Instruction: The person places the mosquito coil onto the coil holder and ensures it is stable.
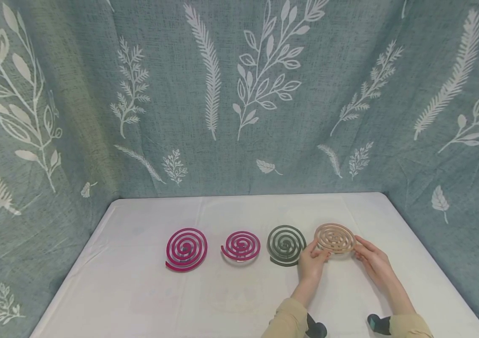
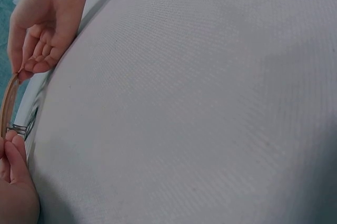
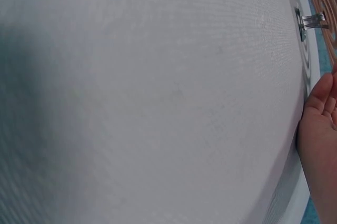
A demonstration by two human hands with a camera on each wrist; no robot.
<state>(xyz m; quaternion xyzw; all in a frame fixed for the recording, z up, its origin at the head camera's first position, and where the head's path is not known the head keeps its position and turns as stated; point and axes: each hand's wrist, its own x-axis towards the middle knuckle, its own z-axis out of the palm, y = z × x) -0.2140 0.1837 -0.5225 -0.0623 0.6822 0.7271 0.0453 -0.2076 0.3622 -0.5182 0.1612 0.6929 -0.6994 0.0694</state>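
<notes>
Both hands hold a tan mosquito coil by its rim, toward the table's right side. My left hand pinches the coil's left edge between thumb and fingers. At the opposite edge, my right hand pinches it with its fingertips. Beneath the coil's middle, a small metal stand shows in the right wrist view. A dark green mosquito coil lies just left of the left hand, partly behind it. In the left wrist view the tan coil appears nearly edge-on.
Farther left are a raised magenta coil and a larger magenta coil. A white cloth covers the table. Green-blue leaf-patterned curtain encloses the back and sides.
</notes>
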